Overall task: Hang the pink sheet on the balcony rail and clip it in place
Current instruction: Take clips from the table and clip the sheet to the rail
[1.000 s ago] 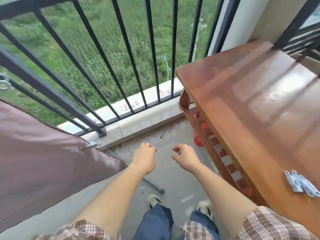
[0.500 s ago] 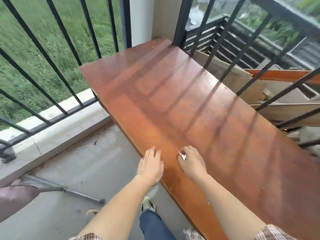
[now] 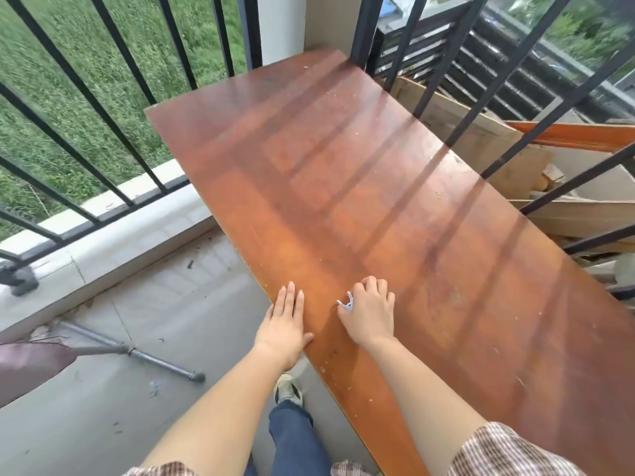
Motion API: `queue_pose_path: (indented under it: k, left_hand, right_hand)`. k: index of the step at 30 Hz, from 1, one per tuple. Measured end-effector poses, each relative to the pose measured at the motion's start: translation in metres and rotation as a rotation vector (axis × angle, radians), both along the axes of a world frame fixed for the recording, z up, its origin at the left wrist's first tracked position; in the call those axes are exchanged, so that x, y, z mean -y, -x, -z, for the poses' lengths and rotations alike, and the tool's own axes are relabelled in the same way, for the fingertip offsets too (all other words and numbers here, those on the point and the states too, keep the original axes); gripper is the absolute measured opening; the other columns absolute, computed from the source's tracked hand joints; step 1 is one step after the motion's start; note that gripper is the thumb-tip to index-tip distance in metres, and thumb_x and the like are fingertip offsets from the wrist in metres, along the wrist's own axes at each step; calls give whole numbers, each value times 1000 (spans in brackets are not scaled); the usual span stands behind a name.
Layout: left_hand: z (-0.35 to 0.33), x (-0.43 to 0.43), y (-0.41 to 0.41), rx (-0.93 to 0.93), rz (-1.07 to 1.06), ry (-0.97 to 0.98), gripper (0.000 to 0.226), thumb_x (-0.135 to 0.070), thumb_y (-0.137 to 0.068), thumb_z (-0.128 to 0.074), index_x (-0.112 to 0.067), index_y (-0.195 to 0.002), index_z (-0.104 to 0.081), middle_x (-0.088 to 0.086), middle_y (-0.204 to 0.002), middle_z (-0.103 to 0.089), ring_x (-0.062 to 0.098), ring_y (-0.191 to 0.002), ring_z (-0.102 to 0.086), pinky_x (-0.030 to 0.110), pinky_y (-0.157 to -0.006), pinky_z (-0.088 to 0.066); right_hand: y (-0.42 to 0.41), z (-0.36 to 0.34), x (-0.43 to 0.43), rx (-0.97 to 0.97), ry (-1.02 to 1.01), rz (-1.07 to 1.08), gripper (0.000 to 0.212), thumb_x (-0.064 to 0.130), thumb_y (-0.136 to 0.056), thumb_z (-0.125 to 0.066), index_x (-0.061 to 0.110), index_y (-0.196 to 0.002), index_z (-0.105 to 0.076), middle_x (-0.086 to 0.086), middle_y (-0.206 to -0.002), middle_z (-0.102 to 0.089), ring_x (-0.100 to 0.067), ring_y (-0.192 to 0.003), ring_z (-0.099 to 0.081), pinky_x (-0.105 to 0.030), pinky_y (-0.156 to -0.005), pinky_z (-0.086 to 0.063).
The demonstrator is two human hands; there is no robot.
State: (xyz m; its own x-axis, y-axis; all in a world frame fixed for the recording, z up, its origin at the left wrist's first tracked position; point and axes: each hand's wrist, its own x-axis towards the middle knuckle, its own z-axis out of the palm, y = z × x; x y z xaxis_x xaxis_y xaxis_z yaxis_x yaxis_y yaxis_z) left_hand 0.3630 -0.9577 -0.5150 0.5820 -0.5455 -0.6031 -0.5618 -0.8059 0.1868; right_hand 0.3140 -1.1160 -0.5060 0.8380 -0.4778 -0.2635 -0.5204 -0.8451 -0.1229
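A: Is the pink sheet (image 3: 31, 365) clipped?
B: Not yet. The right hand (image 3: 369, 312) curls round a clip (image 3: 346, 302) on the counter (image 3: 378, 183), the left hand (image 3: 283, 324) lies flat; the sheet (only a corner shows) is far left.

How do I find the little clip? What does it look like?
Start at the big reddish-brown wooden table. Near its front edge, the right hand curls over the clip. It is the only small, pale, shiny thing there, poking out beside the thumb.
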Motion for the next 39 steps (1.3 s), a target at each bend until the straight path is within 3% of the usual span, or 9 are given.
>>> queue_pose_path:
  k: [7,12,14,19,25,34,39]
  left_hand:
    - [-31,-28,-14,-151,-250,117,68,-42,-98,-35,-17,-151,0,7,-160,6,22,-147,2,43,-118,-15]
    - [-58,-112,-30,-65,-492,130,62,-39,-98,-34,-19,-150,-7,10,-159,-6,27,-144,-8,44,-114,-22]
    - [-68,-158,-38,-21,-613,135,61,-39,-98,-35,-19,-150,-10,11,-157,-12,28,-143,-12,44,-113,-23]
    - [-96,-297,-36,86,-887,139,62,-40,-97,-37,-16,-149,-15,12,-154,-21,29,-141,-18,41,-114,-23]
    - [-130,-488,5,237,-1125,177,53,-34,-98,-38,-12,-145,-27,13,-147,-32,30,-136,-26,37,-110,-26]
    - [-173,-764,107,417,-1473,114,52,-34,-98,-39,-12,-144,-32,12,-145,-39,29,-135,-33,40,-110,-31]
    - [-199,-886,153,533,-1609,129,43,-28,-98,-40,-5,-133,-47,16,-138,-48,30,-129,-40,36,-108,-32]
  right_hand:
    - [-37,-20,-28,25,-207,-20,32,45,-84,-56,16,-97,-61,0,-111,-54,-24,-112,-39,-35,-92,-32]
    - [-86,-55,-98,13,-454,-128,24,34,-83,-63,14,-83,-51,-10,-96,-66,-30,-88,-57,-31,-65,-36]
    - [-104,-66,-141,11,-484,-214,23,34,-84,-62,13,-86,-52,-10,-98,-68,-30,-91,-60,-29,-65,-34]
    - [-132,-92,-282,-25,-533,-513,27,38,-85,-58,14,-84,-47,-5,-83,-59,-29,-84,-58,-33,-69,-40]
    - [-130,-115,-497,-63,-637,-780,28,35,-84,-55,10,-95,-52,-12,-88,-68,-35,-84,-65,-37,-71,-51]
    - [-81,-157,-801,16,-700,-1139,33,39,-93,-49,12,-112,-53,-18,-112,-66,-36,-103,-59,-34,-79,-43]
    - [-54,-190,-948,33,-770,-1365,34,41,-91,-57,12,-109,-62,-12,-99,-69,-31,-92,-63,-32,-74,-44]
